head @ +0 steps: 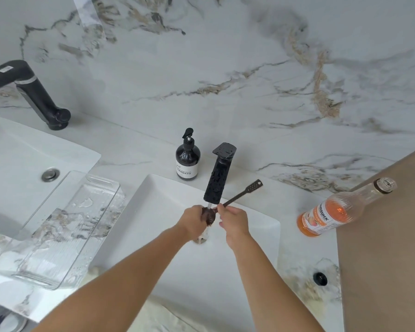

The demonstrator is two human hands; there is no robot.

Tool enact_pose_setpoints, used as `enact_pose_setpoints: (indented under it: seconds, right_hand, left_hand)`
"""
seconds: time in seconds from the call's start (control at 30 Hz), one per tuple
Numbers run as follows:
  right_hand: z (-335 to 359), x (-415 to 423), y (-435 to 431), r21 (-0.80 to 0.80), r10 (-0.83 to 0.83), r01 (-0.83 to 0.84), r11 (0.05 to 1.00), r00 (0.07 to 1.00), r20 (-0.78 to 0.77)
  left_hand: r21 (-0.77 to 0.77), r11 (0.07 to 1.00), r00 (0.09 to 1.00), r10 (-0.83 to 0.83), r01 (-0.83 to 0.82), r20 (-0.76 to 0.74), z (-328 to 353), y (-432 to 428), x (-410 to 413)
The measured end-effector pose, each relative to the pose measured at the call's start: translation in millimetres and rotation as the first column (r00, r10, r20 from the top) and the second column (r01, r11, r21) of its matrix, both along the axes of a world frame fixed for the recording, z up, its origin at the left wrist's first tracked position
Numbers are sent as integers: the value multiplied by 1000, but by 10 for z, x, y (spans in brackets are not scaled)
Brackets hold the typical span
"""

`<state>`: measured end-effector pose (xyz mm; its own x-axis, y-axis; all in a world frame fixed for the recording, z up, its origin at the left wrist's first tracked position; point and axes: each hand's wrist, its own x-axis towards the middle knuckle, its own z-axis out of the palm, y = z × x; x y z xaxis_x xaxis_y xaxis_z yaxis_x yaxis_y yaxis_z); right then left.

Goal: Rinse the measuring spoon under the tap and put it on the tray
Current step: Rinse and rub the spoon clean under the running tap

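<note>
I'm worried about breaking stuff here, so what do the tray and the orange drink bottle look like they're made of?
The tray looks like clear ribbed acrylic or glass: the marble shows through it, and which one can't be told. The bottle looks like clear fluted glass, glossy, with highlights on its ribs, though plastic is possible.

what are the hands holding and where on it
Both hold the measuring spoon under the black tap: the right hand pinches the handle near the bowl, and the left hand wraps around the bowel end.
</note>
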<state>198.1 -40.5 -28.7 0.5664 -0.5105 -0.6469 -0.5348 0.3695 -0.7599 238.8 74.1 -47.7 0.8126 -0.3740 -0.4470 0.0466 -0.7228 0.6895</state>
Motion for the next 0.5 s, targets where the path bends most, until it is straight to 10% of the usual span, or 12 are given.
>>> enact_pose_setpoints:
  seconds: [0.17, 0.3, 0.37, 0.5]
  right_hand:
    - [-54, -51, 30, 479, -296, 228, 848, 953, 70]
    - [-3, 3, 197, 583, -536, 397, 709, 840, 79]
    - [7, 26, 227, 492, -480, 369, 788, 870, 116]
    - [39, 70, -5, -186, 101, -93, 978, 994, 33]
  left_hand:
    - [-232, 961, 974, 103, -150, -202, 146, -60, 118]
    - [-494, 567, 726, 306, -659, -616, 182, -194, -75]
    - [-461, 459, 636, 373, -759, -676, 185, -275, -170]
    - [-182, 953, 966, 221, -243, -130, 65, -149, -88]
